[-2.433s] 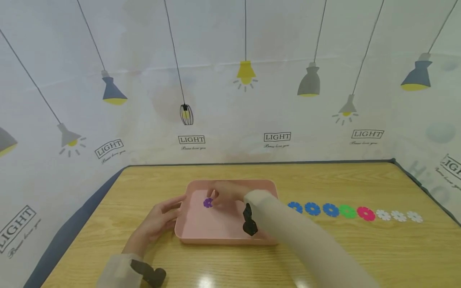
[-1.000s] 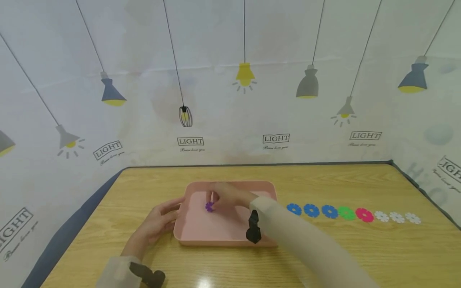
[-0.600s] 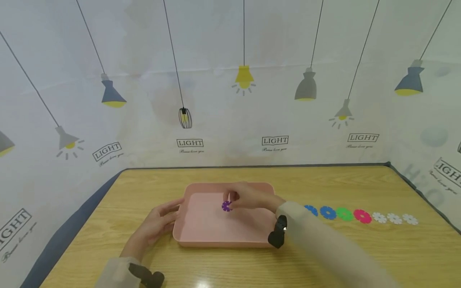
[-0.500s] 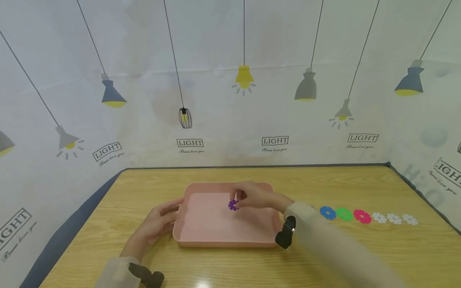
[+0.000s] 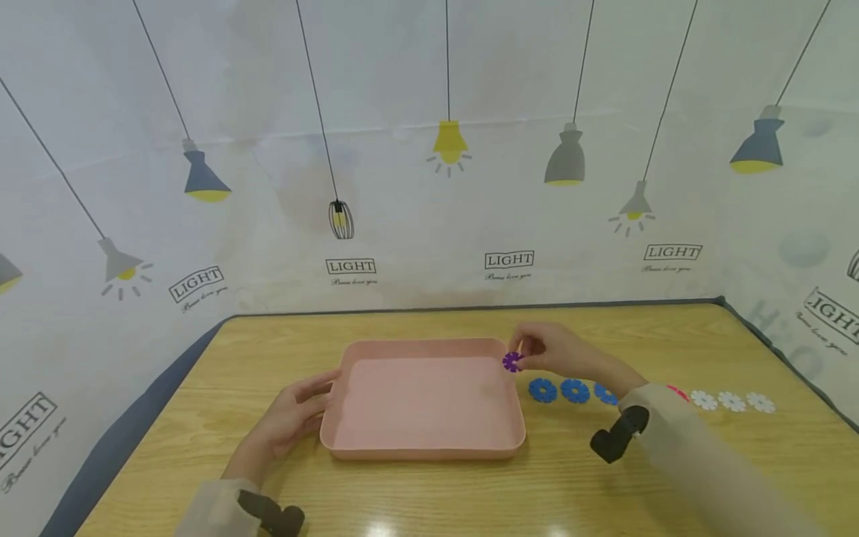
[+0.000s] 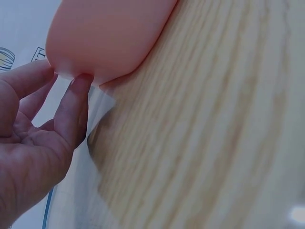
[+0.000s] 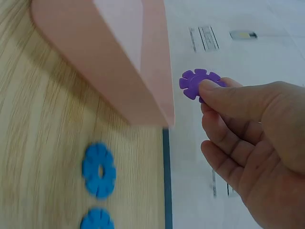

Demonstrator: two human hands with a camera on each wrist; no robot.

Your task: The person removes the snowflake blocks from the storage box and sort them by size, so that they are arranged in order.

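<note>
My right hand pinches a purple plastic snowflake disc between thumb and fingertips, raised at the right rim of the pink tray. The right wrist view shows the notched purple disc held by its edge, the thumb covering part of it. On the tray's left side rests my left hand. In the left wrist view its thumb and fingertips touch the outside of the pink wall, with the fingers fairly straight. Nothing lies on the tray's visible floor.
A row of snowflake discs lies on the wooden table right of the tray: blue ones, a mostly hidden pink-red one and white ones. My right forearm crosses over the row. A printed cloth wall stands behind.
My right hand has lifted the purple disc from inside the tray and carried it right to the tray's right rim. The green disc is now hidden by the arm. My left hand stays put.
</note>
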